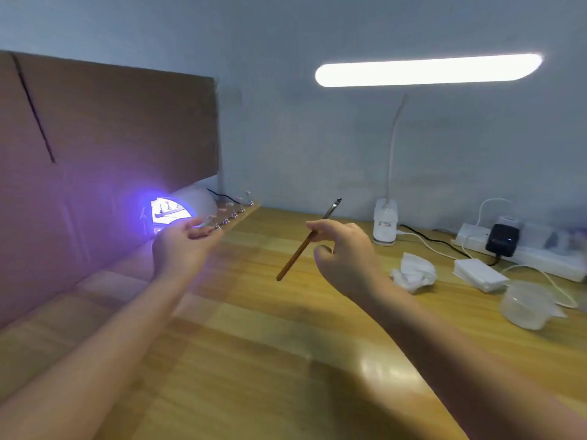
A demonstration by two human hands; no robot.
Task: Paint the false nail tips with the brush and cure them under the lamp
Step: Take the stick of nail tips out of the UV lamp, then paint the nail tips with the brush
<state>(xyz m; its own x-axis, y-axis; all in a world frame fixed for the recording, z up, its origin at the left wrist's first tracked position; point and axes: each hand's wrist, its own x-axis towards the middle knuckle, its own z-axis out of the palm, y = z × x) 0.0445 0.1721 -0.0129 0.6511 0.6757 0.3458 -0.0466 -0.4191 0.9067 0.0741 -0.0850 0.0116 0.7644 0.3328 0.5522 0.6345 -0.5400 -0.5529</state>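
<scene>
the left hand [179, 249] is raised over the left part of the table, palm turned up, and its fingers are closed on the near end of a long wooden strip [243, 214]. the strip goes from the hand to the far right, and a row of small metal stands is on it, each one with a false nail tip [229, 205] on top. the tips look pale pink, but they are small and a little blurred.

the right hand [344, 252] is held up over the middle of the table and pinches a brush [306, 241] between thumb and fingers. the wooden handle points down to the near left, and the metal end with the bristles points up to the far right. the two hands are apart and the brush does not touch the strip.

just behind the left hand a curing lamp [190, 204] stands at the far left and shines purple. inside its opening some more stands are visible. a big cardboard sheet [104, 138] stands over the lamp along the left side.

on the right of the wooden table [270, 344] there is a crumpled tissue [413, 273], a pile of white pads [478, 274], a clear plastic cup [525, 304] and a power strip [524, 252] with a black plug. a white desk lamp [386, 222] stands at the far side, its long light bar glowing above.
</scene>
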